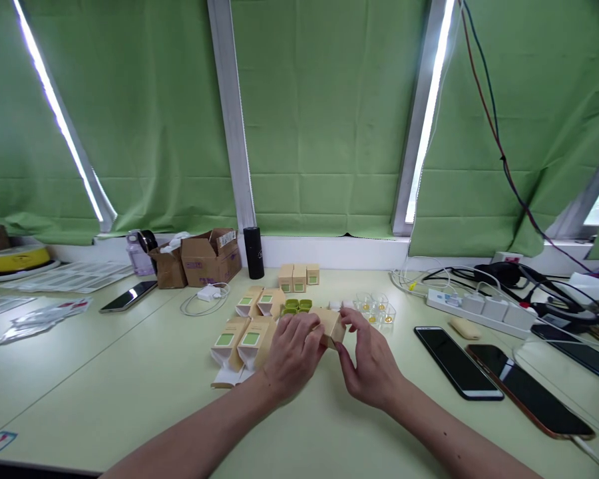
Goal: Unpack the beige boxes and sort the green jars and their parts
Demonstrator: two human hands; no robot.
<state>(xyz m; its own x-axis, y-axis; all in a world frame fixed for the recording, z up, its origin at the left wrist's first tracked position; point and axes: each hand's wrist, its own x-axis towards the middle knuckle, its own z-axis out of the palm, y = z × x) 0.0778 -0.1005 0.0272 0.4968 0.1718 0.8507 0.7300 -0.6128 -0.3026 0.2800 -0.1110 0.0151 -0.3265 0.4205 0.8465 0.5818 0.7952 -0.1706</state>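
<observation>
Between both hands is a small tan cardboard box (331,323), held a little above the table. My left hand (295,352) is closed round its left side. The fingers and thumb of my right hand (369,359) pinch its right end. Several open tan boxes (250,342) with green labels lie to the left, their flaps spread. Behind my left hand are small green cups (298,305). Clear cups (375,307) with something yellow inside stand beyond my right hand. Farther back, small closed boxes (293,277) with green labels stand in a group.
A black bottle (253,253) and an open brown carton (211,258) stand by the wall. A white charger with cable (208,293) lies left. On the right are a power strip (474,310), a white-edged phone (456,362), another phone (529,389) and tangled cables. Flat plastic bags (44,318) lie far left.
</observation>
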